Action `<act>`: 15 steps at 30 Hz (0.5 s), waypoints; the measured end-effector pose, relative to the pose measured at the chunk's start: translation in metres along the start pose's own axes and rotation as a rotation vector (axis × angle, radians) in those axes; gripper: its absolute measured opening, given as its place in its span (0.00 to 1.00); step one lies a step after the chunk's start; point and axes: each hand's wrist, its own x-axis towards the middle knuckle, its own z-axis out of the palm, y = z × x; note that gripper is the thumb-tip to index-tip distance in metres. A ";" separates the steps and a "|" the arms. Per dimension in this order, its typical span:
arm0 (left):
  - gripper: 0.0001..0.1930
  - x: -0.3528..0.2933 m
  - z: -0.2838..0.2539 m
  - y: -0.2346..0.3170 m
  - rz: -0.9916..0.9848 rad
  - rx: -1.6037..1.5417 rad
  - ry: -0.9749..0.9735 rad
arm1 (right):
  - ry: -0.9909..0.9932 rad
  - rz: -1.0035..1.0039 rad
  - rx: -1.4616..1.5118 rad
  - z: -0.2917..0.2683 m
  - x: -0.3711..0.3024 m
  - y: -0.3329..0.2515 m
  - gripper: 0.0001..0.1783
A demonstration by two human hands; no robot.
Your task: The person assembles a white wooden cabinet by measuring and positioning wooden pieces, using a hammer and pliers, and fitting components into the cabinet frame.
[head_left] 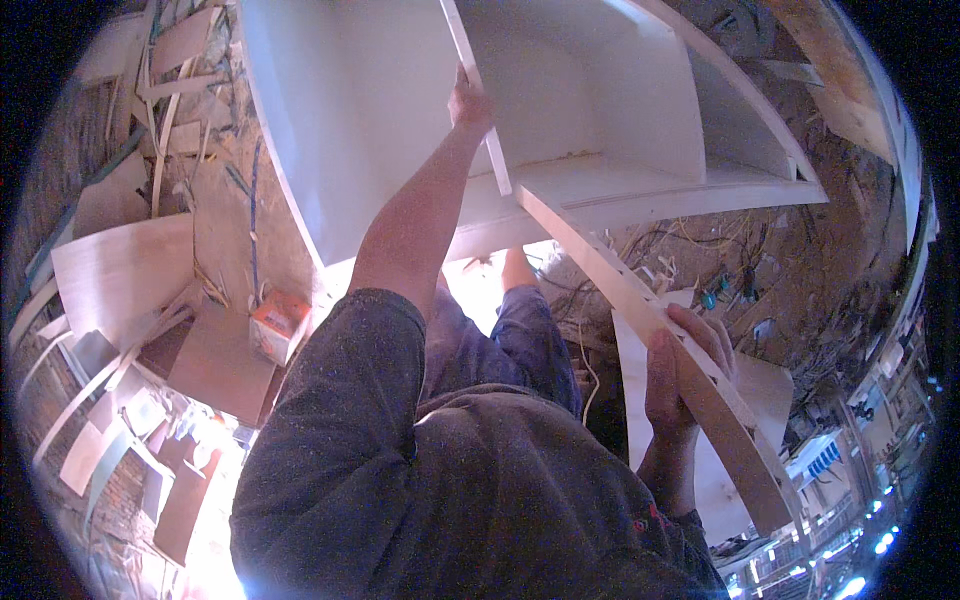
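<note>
Left hand (470,105): gripping thin strip (497,165) | right hand (670,393): gripping long board (605,270) | care: support board's weight evenly, guard cabinet's (645,110) front edge from its far end.

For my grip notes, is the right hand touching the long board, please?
Touching: the head view shows the right hand clasping the long board from both sides.

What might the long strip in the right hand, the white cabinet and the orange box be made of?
Long strip: probably raw wood; pale brown, matt. White cabinet: perhaps painted or laminated board; smooth-looking panels. Orange box: likely printed cardboard; flat orange-and-white sides.
</note>
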 end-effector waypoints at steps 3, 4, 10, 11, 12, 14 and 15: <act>0.48 0.007 0.006 -0.021 0.071 -0.031 0.040 | -0.029 -0.110 -0.026 0.004 0.002 -0.011 0.15; 0.47 0.006 0.008 -0.017 0.041 0.044 0.018 | -0.027 -0.116 -0.028 0.005 0.000 -0.014 0.15; 0.48 -0.003 0.013 0.000 0.031 0.138 -0.026 | -0.060 -0.212 -0.134 -0.016 0.004 -0.046 0.16; 0.48 -0.005 0.008 0.008 -0.011 0.093 -0.044 | -0.071 -0.227 -0.160 -0.019 0.011 -0.064 0.16; 0.49 0.010 0.009 -0.023 -0.050 -0.014 -0.008 | -0.076 -0.393 -0.186 -0.021 0.016 -0.064 0.16; 0.49 0.038 0.019 -0.075 -0.100 -0.130 0.040 | -0.015 -0.815 -0.244 -0.019 0.028 -0.028 0.16; 0.49 0.038 0.026 -0.070 -0.109 -0.142 0.016 | -0.009 -0.871 -0.256 -0.020 0.028 -0.028 0.16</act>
